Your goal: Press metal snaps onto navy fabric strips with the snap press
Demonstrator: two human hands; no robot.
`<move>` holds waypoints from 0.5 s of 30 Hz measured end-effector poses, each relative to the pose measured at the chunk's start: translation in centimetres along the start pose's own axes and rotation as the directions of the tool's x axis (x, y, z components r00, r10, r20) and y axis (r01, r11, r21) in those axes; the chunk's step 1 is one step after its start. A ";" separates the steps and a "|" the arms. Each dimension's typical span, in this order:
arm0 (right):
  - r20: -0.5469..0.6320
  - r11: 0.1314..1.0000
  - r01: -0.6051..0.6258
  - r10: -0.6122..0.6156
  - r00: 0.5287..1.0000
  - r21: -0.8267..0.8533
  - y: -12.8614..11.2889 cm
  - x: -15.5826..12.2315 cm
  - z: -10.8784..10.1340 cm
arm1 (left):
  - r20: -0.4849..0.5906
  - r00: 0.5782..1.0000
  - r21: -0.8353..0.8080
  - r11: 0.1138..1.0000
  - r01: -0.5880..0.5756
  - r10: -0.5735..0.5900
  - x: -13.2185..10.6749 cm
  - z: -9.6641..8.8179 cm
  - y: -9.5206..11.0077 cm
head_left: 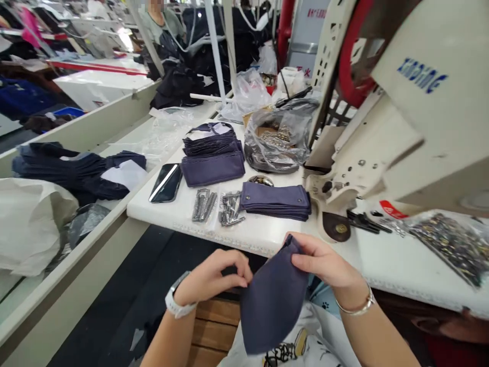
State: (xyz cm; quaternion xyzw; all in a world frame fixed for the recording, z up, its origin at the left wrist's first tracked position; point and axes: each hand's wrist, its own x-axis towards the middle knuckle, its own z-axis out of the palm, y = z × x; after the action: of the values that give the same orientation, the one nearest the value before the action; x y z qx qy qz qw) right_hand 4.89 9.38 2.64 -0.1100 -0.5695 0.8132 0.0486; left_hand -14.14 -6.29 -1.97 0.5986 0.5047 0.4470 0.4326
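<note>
Both my hands hold up a dark navy fabric piece (pixel 273 300), folded to a rounded shape and hanging below the white table's front edge. My right hand (pixel 324 262) pinches its top corner, while my left hand (pixel 212 278) grips its upper left edge with curled fingers. Just beyond them on the white table (pixel 179 216) lie several bundled metal rods (pixel 204 205), loose metal fittings (pixel 230 209), and a folded navy fabric stack (pixel 275 201). A second navy stack (pixel 212 165) and a black smartphone (pixel 166 182) lie farther back.
A cream sewing machine (pixel 397 137) fills the right side, with black tools (pixel 367 223) and a plastic bag of metal snaps (pixel 446 250) by it. A bag of metal parts (pixel 277 142) stands behind. A co-worker (pixel 162 20) stands at the far back among garments.
</note>
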 end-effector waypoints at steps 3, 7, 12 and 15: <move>-0.318 0.991 0.010 0.034 0.948 0.137 3.2 -4.4 -2.3 | -0.057 0.985 -0.172 0.974 0.149 -0.160 -0.1 3.6 -1.9; -0.393 0.971 0.061 0.037 0.919 0.233 5.7 -9.0 -3.7 | -0.001 0.990 -0.222 0.965 0.138 -0.141 1.8 8.5 -2.9; -0.371 0.954 0.129 -0.020 0.929 0.270 7.5 -12.2 -4.7 | 0.204 0.971 -0.326 0.927 0.184 -0.121 5.0 14.8 -3.2; -0.410 0.927 0.208 -0.066 0.910 0.312 8.1 -13.5 -5.5 | 0.205 0.973 -0.405 0.896 0.180 -0.103 6.1 17.4 -3.6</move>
State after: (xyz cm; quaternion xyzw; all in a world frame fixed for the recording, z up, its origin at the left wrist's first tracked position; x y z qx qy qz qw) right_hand 19.67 8.83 -5.03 -0.2192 -0.4015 0.8568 0.2382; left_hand 2.56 -1.00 -8.78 0.4902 0.3980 0.4572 0.6264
